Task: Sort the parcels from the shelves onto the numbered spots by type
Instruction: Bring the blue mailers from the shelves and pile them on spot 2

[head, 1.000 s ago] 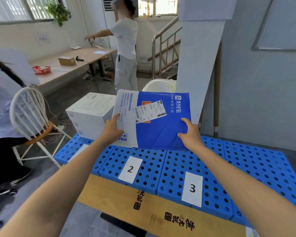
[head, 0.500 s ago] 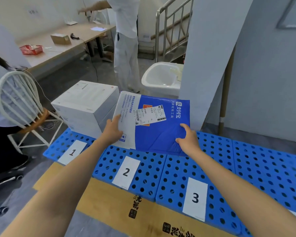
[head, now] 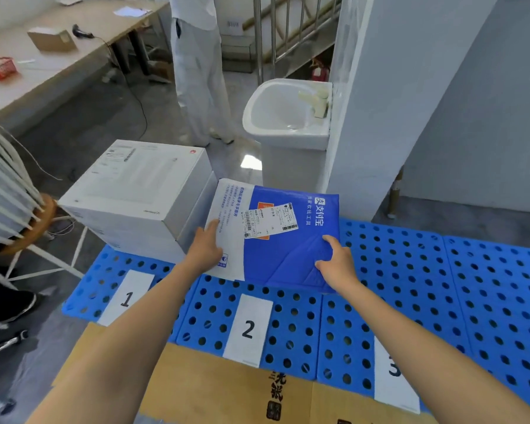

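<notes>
Left hand [head: 207, 249] and right hand [head: 337, 264] each pinch a near edge of the blue mailer [head: 285, 240], low over spot 2 [head: 248, 328], not yet released. At ten o'clock, white boxes [head: 141, 191] occupy spot 1 [head: 127, 298]. Spot 3 [head: 393, 374] appears bare.

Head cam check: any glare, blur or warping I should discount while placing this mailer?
Head view: wide-angle bending curves the blue perforated pallet tiles and the grey pillar; a bright window reflection on the wet grey floor; white spindle chair smeared at the left edge; blue-and-white padded mailer and the label numbered 2 sharp.
</notes>
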